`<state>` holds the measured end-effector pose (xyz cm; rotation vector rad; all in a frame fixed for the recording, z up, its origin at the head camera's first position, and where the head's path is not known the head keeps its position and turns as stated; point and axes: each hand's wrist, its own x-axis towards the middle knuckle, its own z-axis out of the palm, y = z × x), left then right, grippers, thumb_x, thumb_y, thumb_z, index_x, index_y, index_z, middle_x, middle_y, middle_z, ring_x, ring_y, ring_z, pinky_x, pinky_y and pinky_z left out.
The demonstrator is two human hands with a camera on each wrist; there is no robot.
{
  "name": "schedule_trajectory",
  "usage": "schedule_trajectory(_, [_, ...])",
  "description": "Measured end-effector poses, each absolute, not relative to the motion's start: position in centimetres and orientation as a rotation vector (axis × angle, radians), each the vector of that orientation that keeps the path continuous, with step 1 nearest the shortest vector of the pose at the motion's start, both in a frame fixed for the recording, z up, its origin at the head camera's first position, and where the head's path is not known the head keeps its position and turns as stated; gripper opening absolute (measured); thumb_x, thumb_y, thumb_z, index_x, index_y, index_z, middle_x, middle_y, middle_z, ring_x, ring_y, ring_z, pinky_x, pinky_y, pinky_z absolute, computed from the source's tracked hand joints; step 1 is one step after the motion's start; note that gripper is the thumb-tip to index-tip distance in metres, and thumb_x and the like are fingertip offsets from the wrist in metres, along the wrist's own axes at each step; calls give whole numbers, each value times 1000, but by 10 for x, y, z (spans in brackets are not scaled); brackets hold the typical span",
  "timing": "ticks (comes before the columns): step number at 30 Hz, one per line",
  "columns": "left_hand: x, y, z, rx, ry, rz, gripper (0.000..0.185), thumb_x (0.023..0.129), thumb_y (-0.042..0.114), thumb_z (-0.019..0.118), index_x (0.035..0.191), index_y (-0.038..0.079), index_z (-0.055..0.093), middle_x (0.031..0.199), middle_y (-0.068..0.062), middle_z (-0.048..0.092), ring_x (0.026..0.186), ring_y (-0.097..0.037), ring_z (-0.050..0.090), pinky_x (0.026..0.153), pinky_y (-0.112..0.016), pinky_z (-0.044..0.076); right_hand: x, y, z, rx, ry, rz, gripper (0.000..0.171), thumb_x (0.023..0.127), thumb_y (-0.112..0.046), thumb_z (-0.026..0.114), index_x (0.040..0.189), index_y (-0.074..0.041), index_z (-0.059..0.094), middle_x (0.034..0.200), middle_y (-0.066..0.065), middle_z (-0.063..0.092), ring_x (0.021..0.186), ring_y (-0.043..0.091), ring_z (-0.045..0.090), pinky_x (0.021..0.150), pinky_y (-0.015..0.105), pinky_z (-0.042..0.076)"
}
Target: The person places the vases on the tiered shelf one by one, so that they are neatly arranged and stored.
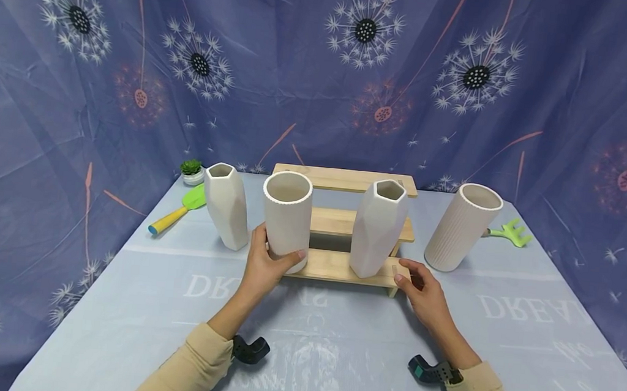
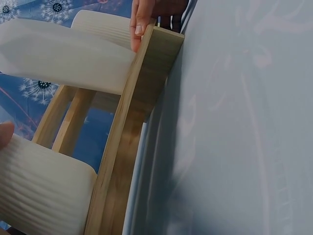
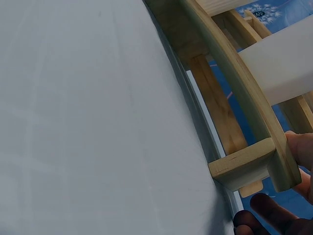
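A three-step wooden shelf (image 1: 344,222) stands mid-table. On its lowest step my left hand (image 1: 275,255) grips a white ribbed cylinder vase (image 1: 287,215) near its base; in the left wrist view this vase (image 2: 44,196) fills the lower left corner beside the step (image 2: 127,147). A white faceted vase (image 1: 378,228) stands on the same step to the right. My right hand (image 1: 405,275) holds the right end of that step, thumb on the front edge. In the right wrist view the thumb (image 3: 299,147) lies on the step's end (image 3: 244,164) with the fingers curled below.
A second faceted vase (image 1: 226,204) stands on the table left of the shelf, a second ribbed vase (image 1: 463,227) to its right. A green toy shovel (image 1: 180,209), a small potted plant (image 1: 192,172) and a green rake (image 1: 509,232) lie near the back. A patterned cloth backdrop surrounds the table.
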<state>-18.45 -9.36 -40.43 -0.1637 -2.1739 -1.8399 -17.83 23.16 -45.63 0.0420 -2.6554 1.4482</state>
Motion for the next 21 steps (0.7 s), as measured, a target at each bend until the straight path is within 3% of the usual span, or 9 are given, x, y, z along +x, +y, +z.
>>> schedule_trajectory(7, [-186,-90,-405,-167,-2222,-1841,85,71,13,81,140,12,32,138,-12,33,122,-27,39,102,-47,35,-178,231,-456,43,-2655,1435,48,94,-37,56,134,-11,49,128,14,56,110,21,52,82,12,41])
schedule_trajectory(21, [-187,-79,-406,-192,-2263,-1760,80,70,20,82,136,16,37,125,-12,38,118,-27,43,103,-49,33,-179,231,-458,41,-2650,1440,48,94,-37,57,133,-12,50,127,13,57,105,12,50,82,11,41])
